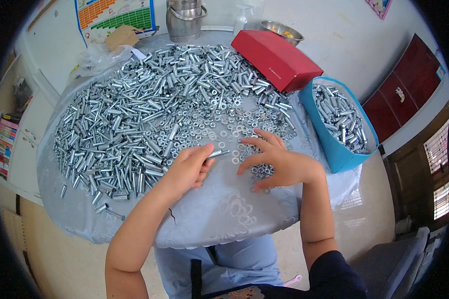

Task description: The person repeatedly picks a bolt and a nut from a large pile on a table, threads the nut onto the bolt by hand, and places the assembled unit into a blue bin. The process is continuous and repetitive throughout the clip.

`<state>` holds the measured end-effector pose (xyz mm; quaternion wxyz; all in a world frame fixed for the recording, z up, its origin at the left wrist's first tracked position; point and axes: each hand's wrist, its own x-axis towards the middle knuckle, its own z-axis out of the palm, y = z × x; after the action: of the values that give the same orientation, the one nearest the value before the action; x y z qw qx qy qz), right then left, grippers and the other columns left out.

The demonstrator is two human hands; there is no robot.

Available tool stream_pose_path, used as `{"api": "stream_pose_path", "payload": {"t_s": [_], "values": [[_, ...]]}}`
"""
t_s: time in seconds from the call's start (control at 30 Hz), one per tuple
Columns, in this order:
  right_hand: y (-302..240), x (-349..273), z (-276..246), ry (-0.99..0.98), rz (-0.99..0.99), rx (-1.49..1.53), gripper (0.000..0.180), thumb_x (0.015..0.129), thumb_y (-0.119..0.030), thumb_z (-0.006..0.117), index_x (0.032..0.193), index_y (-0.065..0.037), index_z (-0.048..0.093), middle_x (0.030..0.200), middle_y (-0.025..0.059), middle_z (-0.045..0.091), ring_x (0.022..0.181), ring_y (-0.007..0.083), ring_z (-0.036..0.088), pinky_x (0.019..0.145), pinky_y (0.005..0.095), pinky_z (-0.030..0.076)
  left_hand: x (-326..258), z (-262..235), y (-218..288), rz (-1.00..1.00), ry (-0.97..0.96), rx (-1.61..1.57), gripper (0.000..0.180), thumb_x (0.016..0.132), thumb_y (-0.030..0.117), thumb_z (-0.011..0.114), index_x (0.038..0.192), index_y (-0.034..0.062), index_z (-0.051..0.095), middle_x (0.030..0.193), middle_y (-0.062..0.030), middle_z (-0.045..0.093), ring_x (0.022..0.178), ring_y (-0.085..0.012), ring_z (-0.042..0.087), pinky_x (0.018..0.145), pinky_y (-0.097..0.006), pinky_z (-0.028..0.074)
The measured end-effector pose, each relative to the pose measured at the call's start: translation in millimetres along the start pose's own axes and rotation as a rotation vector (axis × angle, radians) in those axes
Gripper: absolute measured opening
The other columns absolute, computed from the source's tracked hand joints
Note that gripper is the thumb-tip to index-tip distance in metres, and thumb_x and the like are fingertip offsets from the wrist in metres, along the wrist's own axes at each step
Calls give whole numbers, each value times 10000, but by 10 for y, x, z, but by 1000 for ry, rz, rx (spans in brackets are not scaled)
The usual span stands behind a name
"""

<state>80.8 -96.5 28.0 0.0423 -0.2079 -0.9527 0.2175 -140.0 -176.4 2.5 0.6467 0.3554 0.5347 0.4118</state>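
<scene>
Between the thumb and fingers of my left hand [187, 169] is a sleeve anchor bolt [220, 153], its threaded end pointing right. My right hand [284, 163] hovers open just right of it, fingers spread and curved over the table. Beneath and beside those fingers lie loose flat washers [236, 153] and a small group of hex nuts [262, 171]. A large heap of metal sleeves and bolts [129, 114] spreads over the left and far side of the table, with more nuts and washers [204, 122] along its near right edge.
A blue fabric bin [334, 149] full of assembled anchors [341, 117] stands at the right. Behind it lies a red box [277, 57]. A metal pail [183, 24], a steel bowl [287, 32] and plastic bags [97, 60] sit along the far edge of the cloth-covered table [204, 219].
</scene>
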Motion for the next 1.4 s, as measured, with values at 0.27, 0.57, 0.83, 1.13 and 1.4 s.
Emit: {"api": "stream_pose_path", "payload": {"t_s": [0.27, 0.57, 0.83, 1.13, 1.4], "values": [[-440, -364, 350, 479, 224, -199, 192, 614, -217, 762, 741, -139, 643, 1208, 78, 474, 1191, 362, 323, 973, 474, 251, -32, 70, -92, -10, -89, 33, 379, 900, 380, 461, 687, 66, 463, 534, 55, 320, 414, -47, 256, 374, -219, 200], [-577, -400, 703, 601, 431, -237, 182, 652, -217, 731, 751, -96, 638, 1165, 116, 494, 1164, 380, 340, 943, 492, 267, -69, 92, -139, 5, -187, 27, 378, 903, 377, 454, 702, 57, 470, 556, 51, 327, 423, -42, 267, 378, -217, 207], [-579, -323, 688, 599, 352, -338, 131, 697, -165, 684, 748, -55, 632, 1061, 93, 559, 1113, 335, 407, 916, 459, 305, -88, 89, -120, 4, -184, 17, 379, 896, 394, 460, 716, 61, 480, 548, 55, 327, 424, -43, 273, 378, -213, 219], [-734, -134, 626, 922, 245, 78, 100, 769, -48, 625, 860, -14, 603, 827, 118, 624, 757, 279, 609, 669, 336, 476, -127, 122, -121, 9, -236, 91, 383, 912, 398, 439, 710, 73, 458, 548, 62, 311, 422, -47, 258, 383, -219, 201], [-752, -83, 653, 1008, 300, 130, 103, 788, -16, 600, 890, -14, 592, 811, 131, 621, 718, 272, 615, 613, 314, 486, -145, 113, -101, -4, -270, 13, 389, 917, 413, 422, 699, 91, 424, 557, 66, 273, 436, -52, 232, 400, -224, 192]]}}
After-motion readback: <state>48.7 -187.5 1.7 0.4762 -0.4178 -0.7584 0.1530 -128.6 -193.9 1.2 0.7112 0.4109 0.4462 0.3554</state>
